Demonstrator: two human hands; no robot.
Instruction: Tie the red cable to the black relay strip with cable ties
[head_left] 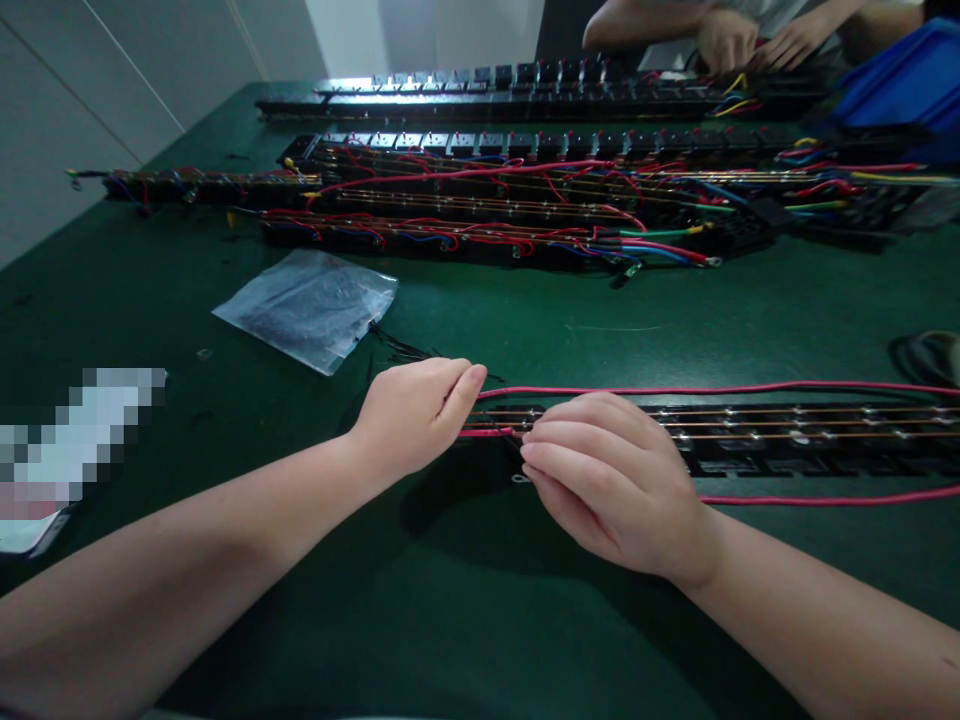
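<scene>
A long black socket strip [787,435] with bare copper rails lies on the green mat, running off to the right. Red wires [675,390] run along its far and near sides. My left hand [416,410] is curled at the strip's left end, fingers pressed together on the red wire there. My right hand [607,480] lies over the strip's left end with fingers curled and close together, touching the strip and wires; what its fingertips pinch is hidden.
A clear plastic bag [311,305] of small dark parts lies beyond my left hand. Several wired black strips [525,215] are stacked across the back. Another person's hands [750,40] work at the far right. A blue bin [907,80] stands beside them.
</scene>
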